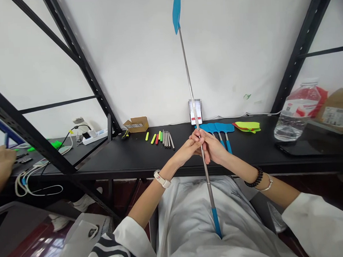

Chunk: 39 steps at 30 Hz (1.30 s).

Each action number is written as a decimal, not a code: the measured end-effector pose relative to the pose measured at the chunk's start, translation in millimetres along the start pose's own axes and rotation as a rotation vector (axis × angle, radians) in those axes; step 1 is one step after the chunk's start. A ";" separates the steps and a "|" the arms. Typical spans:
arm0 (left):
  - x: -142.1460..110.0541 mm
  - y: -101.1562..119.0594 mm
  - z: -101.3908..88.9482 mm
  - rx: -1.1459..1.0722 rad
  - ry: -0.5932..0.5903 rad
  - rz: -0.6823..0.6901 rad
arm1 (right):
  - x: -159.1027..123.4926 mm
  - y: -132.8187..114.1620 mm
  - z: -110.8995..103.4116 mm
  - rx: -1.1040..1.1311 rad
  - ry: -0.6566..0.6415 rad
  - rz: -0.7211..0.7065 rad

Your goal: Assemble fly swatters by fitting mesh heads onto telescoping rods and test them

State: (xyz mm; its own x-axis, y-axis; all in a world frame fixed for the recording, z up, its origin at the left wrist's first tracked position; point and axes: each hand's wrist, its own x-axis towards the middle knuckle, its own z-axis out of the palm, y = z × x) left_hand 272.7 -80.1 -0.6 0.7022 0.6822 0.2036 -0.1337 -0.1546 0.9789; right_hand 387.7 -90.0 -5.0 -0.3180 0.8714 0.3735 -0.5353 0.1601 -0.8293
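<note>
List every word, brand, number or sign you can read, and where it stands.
No text is legible.
Bottle: label blurred.
Right box: label too small.
Left box: label too small.
Phone: screen partly pixelated, rest too small.
White package: dark logo, unreadable.
Clothes: dark mark, unreadable.

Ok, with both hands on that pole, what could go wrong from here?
The pole crosses the upright phone in this view, so a swing might topple that phone. The blue head could scrape the wall if tipped forward. The left hand and right hand grip close together; a finger may get pinched if the pole's stepped sections slide.
</note>
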 end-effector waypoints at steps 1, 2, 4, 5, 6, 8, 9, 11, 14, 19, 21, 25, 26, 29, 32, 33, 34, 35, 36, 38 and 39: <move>0.7 -1.2 -1.1 -0.001 0.003 -0.003 | 0.8 0.8 -0.8 0.006 0.002 0.003; 1.3 -2.1 -1.8 -0.003 0.005 -0.005 | 1.4 1.4 -1.3 0.012 0.003 0.004; 2.2 -3.3 -2.5 -0.008 0.007 -0.006 | 2.0 1.9 -1.6 0.023 0.009 0.003; 2.4 -3.8 -2.7 -0.011 0.007 -0.005 | 1.9 2.0 -1.4 0.024 0.014 0.002; 2.5 -4.1 -2.9 -0.015 0.008 -0.005 | 1.8 2.2 -1.1 0.022 0.022 0.000; 2.4 -4.7 -3.8 -0.022 0.000 -0.008 | 1.4 2.9 -0.6 0.012 0.038 -0.002; 2.2 -4.9 -4.5 -0.026 -0.010 -0.010 | 1.2 3.6 -0.6 0.007 0.044 -0.002; 1.5 -5.5 -6.6 -0.037 -0.036 -0.019 | 1.2 5.8 -1.1 0.002 0.050 0.006; 0.5 -6.7 -10.5 -0.060 -0.071 -0.043 | 1.9 10.5 -3.1 0.006 0.062 0.028; 0.0 -8.0 -15.3 -0.073 -0.081 -0.083 | 3.6 16.0 -6.0 0.005 0.062 0.047; 0.0 -8.1 -15.8 -0.068 -0.086 -0.085 | 3.4 16.2 -5.9 0.002 0.042 0.052; 0.1 -8.4 -16.6 -0.078 -0.106 -0.080 | 2.0 15.3 -4.3 -0.007 0.028 0.073; 0.1 -8.6 -17.0 -0.081 -0.111 -0.082 | 1.7 15.3 -4.1 -0.013 0.028 0.076; 0.2 -9.4 -17.8 -0.087 -0.118 -0.085 | 1.7 16.1 -4.3 -0.022 0.042 0.081; 0.0 -9.8 -18.0 -0.086 -0.112 -0.093 | 2.4 17.6 -4.8 -0.011 0.066 0.078; -0.2 -9.7 -18.1 -0.083 -0.110 -0.098 | 2.6 17.9 -4.8 -0.008 0.069 0.075; -0.4 -9.6 -18.1 -0.081 -0.111 -0.103 | 2.6 18.2 -4.7 -0.011 0.070 0.074; -0.7 -9.4 -18.3 -0.081 -0.112 -0.105 | 2.6 18.4 -4.4 -0.015 0.069 0.072; -0.9 -9.1 -18.6 -0.084 -0.118 -0.104 | 2.6 18.5 -4.1 -0.018 0.064 0.070; -1.4 -8.6 -19.7 -0.094 -0.138 -0.097 | 2.3 18.7 -3.4 -0.023 0.047 0.068; -1.5 -8.5 -20.4 -0.098 -0.150 -0.095 | 2.2 18.9 -3.2 -0.024 0.039 0.068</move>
State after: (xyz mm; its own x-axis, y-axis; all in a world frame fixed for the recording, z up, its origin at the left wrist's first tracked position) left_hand 258.5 -65.2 -8.9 0.8104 0.5749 0.1128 -0.1242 -0.0196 0.9921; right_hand 379.4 -83.6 -21.2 -0.3220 0.8981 0.2997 -0.4941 0.1106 -0.8623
